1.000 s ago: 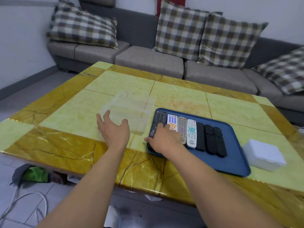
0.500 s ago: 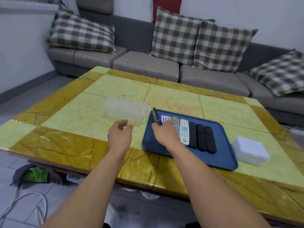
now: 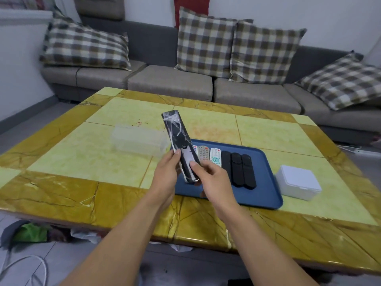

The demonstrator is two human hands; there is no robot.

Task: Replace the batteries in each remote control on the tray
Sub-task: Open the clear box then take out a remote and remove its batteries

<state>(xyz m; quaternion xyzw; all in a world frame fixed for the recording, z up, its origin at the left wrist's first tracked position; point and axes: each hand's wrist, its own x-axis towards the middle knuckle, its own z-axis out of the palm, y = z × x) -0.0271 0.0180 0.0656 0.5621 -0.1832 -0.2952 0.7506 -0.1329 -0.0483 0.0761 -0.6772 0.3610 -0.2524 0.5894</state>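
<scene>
Both hands hold one black remote (image 3: pixel 179 139) above the near left corner of the tray (image 3: pixel 266 195); the left hand (image 3: pixel 166 178) grips its lower left edge with curled fingers, and the right hand (image 3: pixel 210 180) pinches its lower end, thumb pressed on the grey panel of its face; the remote tilts up and away from the person, its far end over the table (image 3: pixel 82 162), and it is wrapped in crinkled clear film (the film catches the light near the top).

On the tray, just right of the hands, more remotes lie side by side: a white one (image 3: pixel 194 149) mostly hidden behind the held remote, a beige one (image 3: pixel 203 153), a white one with teal buttons (image 3: pixel 215 157), then three black ones (image 3: pixel 239 170).

A clear box (image 3: pixel 138 139) sits on the table left of the tray; a white box (image 3: pixel 298 183) sits just right of it; behind the table is a grey sofa (image 3: pixel 169 83) with checked cushions (image 3: pixel 206 42).
</scene>
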